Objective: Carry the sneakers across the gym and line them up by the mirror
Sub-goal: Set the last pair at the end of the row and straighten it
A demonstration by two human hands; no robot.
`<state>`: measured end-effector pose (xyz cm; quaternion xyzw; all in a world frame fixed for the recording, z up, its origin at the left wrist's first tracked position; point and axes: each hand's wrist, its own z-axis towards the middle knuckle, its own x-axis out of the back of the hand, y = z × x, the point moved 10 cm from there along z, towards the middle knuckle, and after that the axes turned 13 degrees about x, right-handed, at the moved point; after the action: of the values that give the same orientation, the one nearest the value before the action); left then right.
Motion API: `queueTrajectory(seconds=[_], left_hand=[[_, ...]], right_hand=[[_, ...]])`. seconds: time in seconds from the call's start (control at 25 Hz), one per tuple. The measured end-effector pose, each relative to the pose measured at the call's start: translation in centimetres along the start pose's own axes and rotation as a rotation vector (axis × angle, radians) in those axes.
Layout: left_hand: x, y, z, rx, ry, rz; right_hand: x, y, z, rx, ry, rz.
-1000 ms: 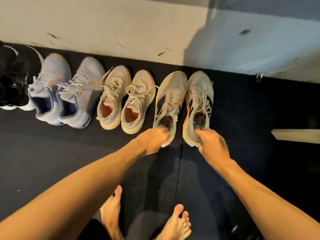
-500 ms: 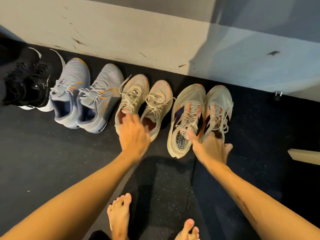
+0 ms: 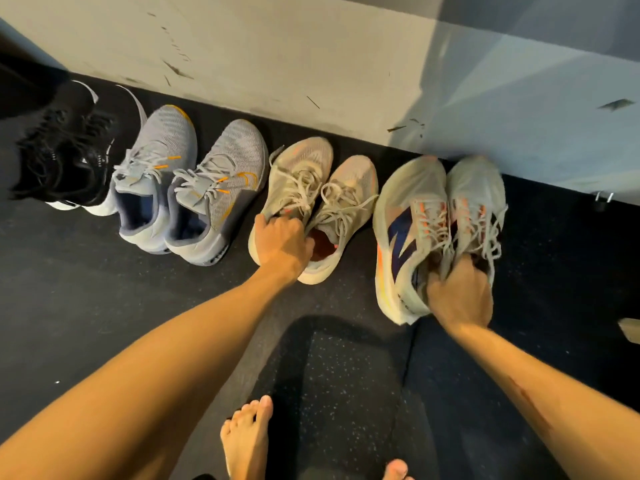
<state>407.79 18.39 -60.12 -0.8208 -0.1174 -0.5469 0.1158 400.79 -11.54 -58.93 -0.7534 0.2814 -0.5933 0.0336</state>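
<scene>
While four pairs stand toes to the wall [image 3: 311, 46] on the floor [image 3: 86, 306], the left hand [image 3: 282, 245] grips the beige pair [image 3: 318, 188] at the collars; the right hand [image 3: 459, 296] clamps the striped pair [image 3: 440, 216] likewise. Light, soft uppers; heel collars judged the firmest hold.

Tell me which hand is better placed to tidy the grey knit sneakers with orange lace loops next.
Probably the left hand. It grips the beige mesh sneakers, directly beside the grey knit sneakers with orange lace loops. The right hand holds the pale striped running shoes, farther away.
</scene>
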Motion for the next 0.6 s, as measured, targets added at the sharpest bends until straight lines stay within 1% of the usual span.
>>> queueTrajectory(seconds=[0.08, 0.16, 0.32, 0.36, 0.4, 0.44, 0.48, 0.52, 0.56, 0.6], left_hand=[[0.4, -0.1, 0.8, 0.003, 0.006, -0.041], [0.4, -0.2, 1.6, 0.019, 0.001, -0.056], [-0.6, -1.1, 1.7, 0.088, -0.074, -0.107], [-0.3, -1.6, 1.5, 0.078, -0.078, -0.130], [0.4, -2.3, 1.3, 0.032, -0.051, -0.175], [1.8, -3.0, 1.1, -0.055, 0.017, -0.249], [3.6, -4.1, 0.6, -0.145, 0.096, -0.312], [5.2, -6.1, 0.4, -0.184, 0.195, -0.347], [6.5, -8.9, 0.8, -0.140, 0.299, -0.348], [7.2, -12.7, 1.7, -0.014, 0.349, -0.325]], right_hand=[[0.0, -0.1, 1.8, -0.030, -0.014, -0.013], [-0.7, 0.0, 2.5, -0.101, -0.015, -0.011], [-1.3, 0.5, 2.7, -0.259, -0.035, 0.039], [-1.2, 0.2, 2.5, -0.294, -0.055, 0.076], [-1.2, -0.1, 2.2, -0.332, -0.066, 0.124], [-1.0, -0.8, 1.5, -0.373, -0.057, 0.157], [-0.7, -2.3, 0.4, -0.408, -0.049, 0.139], [-0.3, -4.6, -0.9, -0.389, -0.028, 0.074], [0.1, -8.1, -2.0, -0.272, 0.021, 0.003], [0.0, -12.9, -3.1, -0.060, 0.085, -0.018]])
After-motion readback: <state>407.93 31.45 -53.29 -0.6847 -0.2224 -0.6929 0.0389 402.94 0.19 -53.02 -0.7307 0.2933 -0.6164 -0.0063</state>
